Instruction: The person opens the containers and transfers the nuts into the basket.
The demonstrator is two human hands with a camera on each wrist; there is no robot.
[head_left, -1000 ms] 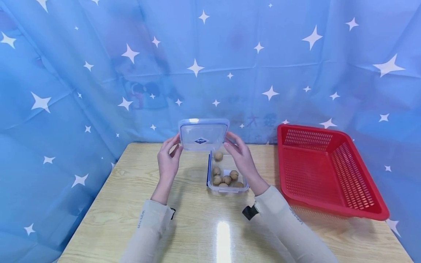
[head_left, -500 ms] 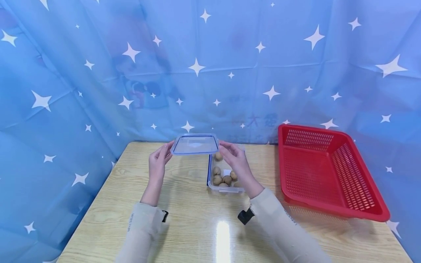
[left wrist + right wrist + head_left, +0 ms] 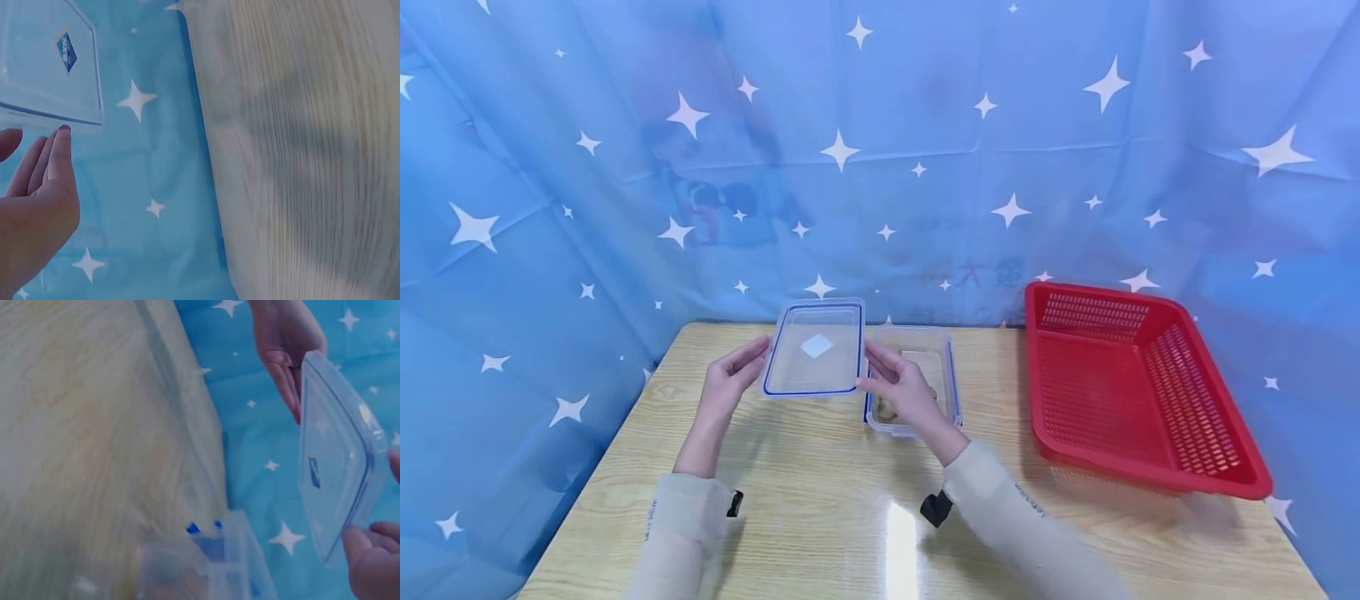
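A clear rectangular lid (image 3: 817, 348) with a blue seal and a pale diamond label is held above the table, left of a clear food container (image 3: 917, 335). My left hand (image 3: 727, 379) grips the lid's left edge, its fingers nearly straight in the left wrist view. At the opposite edge, my right hand (image 3: 904, 387) pinches the lid between thumb and fingers. The right hand and wrist cover much of the container. A few walnuts (image 3: 886, 408) show inside it, mostly hidden. The lid's blue label (image 3: 314, 472) faces down in the right wrist view.
A red perforated plastic basket (image 3: 1108, 400) stands on the right part of the wooden table (image 3: 820, 517). Behind the table hangs a blue curtain (image 3: 925, 208) with white stars.
Both hands have carried the lid leftward and down, away from above the container. The lid has tipped from nearly upright to flatter, its top now toward the head camera.
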